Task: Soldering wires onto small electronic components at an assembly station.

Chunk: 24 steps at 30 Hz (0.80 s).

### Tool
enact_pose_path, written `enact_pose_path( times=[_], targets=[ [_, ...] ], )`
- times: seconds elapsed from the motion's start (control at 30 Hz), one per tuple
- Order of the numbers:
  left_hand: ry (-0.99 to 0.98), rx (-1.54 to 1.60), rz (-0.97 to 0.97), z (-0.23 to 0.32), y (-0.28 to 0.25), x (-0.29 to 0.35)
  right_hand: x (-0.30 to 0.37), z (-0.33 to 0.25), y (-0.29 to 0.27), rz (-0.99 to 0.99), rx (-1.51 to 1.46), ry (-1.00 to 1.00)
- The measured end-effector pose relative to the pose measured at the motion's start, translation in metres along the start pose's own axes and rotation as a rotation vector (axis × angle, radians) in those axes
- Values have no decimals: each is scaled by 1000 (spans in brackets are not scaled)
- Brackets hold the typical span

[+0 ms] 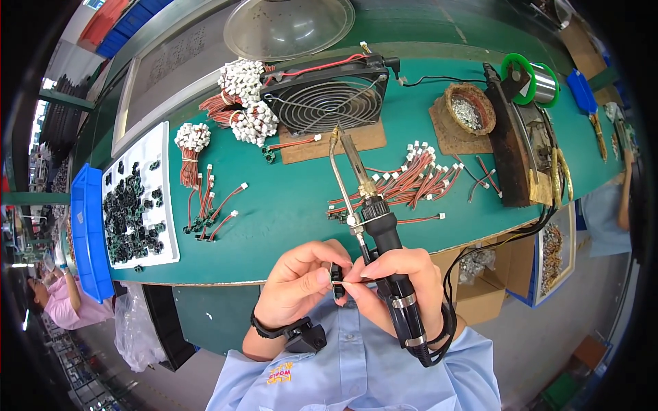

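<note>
Close to my chest, my left hand [296, 279] pinches a small black part [336, 281] between thumb and fingers. My right hand [415, 279] is wrapped around a black soldering iron [381, 225], its metal tip end pointing away from me, with a thin solder feed tube [342, 181] alongside. The right thumb and forefinger also meet at a thin wire end [348, 281] against the black part. Beyond the iron lies a pile of red and black wire leads [418, 179] with white connectors. Fingers partly cover the black part.
A black fan [325, 99] stands on the green table. On the left are a white tray [171, 240] of black parts, a blue bin [89, 233] and bundled leads [193, 147]. On the right are a round brown dish [485, 103], an iron stand [510, 137] and a solder spool [545, 83].
</note>
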<state>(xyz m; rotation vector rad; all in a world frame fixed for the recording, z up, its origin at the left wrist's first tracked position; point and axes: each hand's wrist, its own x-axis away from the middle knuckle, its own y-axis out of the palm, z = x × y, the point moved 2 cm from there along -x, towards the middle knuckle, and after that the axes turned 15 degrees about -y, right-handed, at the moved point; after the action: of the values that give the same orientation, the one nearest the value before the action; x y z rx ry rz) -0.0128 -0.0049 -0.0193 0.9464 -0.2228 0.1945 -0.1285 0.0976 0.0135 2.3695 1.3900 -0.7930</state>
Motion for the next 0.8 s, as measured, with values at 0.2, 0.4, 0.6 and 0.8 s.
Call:
enact_pose_path(
  times=[0.2,0.4,0.6,0.8],
  targets=[
    [40,-61,32,1,-1,-1,-1,0,-2,-2,14,21],
    [59,-115,33,3,-1,0,-3,0,-7,-33,53,28],
    [95,-119,43,2,-1,-1,-4,-2,-5,-19,58,31],
    [80,-139,45,4,-1,0,-7,-2,-6,-19,102,-39]
  ],
)
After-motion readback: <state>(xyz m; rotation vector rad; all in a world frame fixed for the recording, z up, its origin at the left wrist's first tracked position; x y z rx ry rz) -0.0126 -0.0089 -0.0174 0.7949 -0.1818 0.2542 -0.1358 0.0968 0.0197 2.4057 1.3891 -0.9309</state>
